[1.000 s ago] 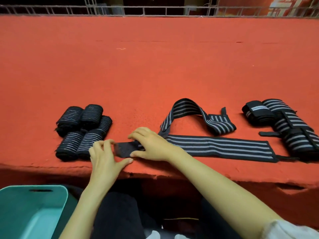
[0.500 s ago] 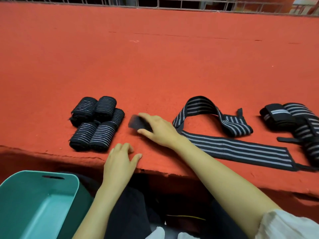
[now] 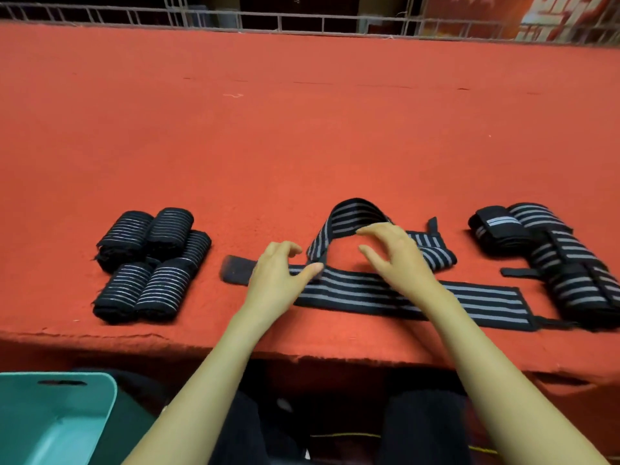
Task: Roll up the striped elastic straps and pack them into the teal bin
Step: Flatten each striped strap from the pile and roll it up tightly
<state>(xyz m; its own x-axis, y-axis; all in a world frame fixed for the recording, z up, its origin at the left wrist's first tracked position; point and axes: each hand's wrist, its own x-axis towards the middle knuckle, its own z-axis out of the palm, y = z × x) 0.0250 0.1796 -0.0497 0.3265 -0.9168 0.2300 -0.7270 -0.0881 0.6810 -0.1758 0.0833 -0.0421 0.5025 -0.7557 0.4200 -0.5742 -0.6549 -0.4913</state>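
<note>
While the flat strap [image 3: 469, 300] lies stretched along the near edge of the red table [image 3: 302, 146], what does each hand hold? — Student

Neither has a grasp. Left hand [image 3: 278, 283]: over the strap's left part, fingers loosely curved and apart, nothing between them; thumb tip at the strap's far edge, contact not determinable. Right hand [image 3: 399, 260]: above the middle, palm down, fingers spread and bent, holding nothing. — Tutor

And the arch behind the hands? — Student

Looped striped length [image 3: 355, 209]: stands up in a bow just beyond the flat strap, one leg coming down near the left thumb, the other passing behind the right hand. Whether it is one piece with the flat strap cannot be told. Black end tab [image 3: 236, 270]: flat on the table, just left of the left hand. — Tutor

Where are the other straps, and the bin? — Student

Five rolled straps [image 3: 161, 286]: packed together on the table left of the tab, touching one another. Heap of striped straps [image 3: 570, 273]: at the right, loosely bundled, beside the flat strap's right end. Teal bin [image 3: 67, 427]: lower left, below the table's near edge, partly in view. Metal railing [image 3: 268, 21]: along the table's far edge. — Tutor
</note>
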